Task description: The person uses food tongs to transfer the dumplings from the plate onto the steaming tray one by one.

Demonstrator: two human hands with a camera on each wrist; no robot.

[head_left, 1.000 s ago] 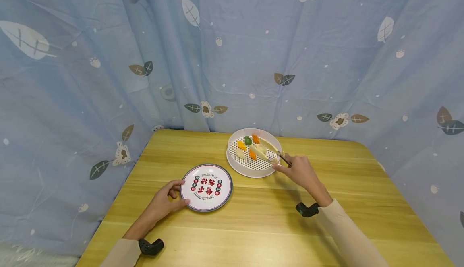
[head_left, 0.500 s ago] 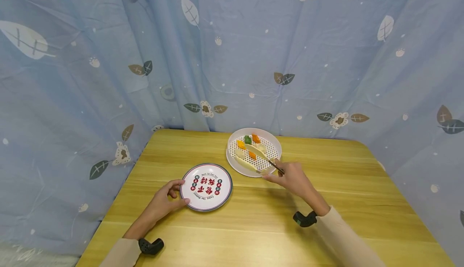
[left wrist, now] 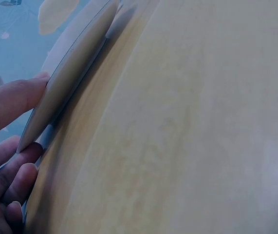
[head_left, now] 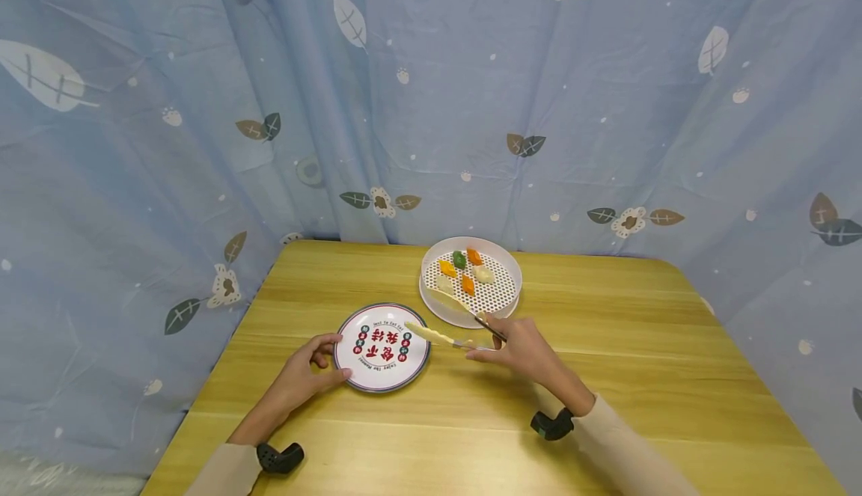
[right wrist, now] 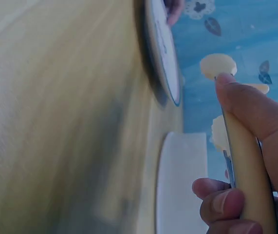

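My left hand point(head_left: 306, 369) pinches the left rim of a round white plate point(head_left: 367, 369) with red and green lettering; in the left wrist view the thumb point(left wrist: 17, 100) lies on the rim and fingertips reach below it. My right hand point(head_left: 521, 348) grips a pair of tongs point(head_left: 458, 343), fingers and thumb around the handles. The tongs' arms are spread, with nothing between them. One pale tip overlaps the plate's right side, while the other crosses the near edge of a white perforated steamer tray point(head_left: 501, 298). Several small orange, yellow, green and whitish food pieces point(head_left: 468, 284) lie in the tray.
The wooden table point(head_left: 539, 444) carries the plate in front and left of the tray. A blue patterned curtain point(head_left: 438, 107) hangs behind the table and along both sides. Black cameras are strapped to both wrists.
My right hand has brought the tongs left and nearer, from over the tray towards the plate, their arms now spread. My left hand and the plate keep their place.
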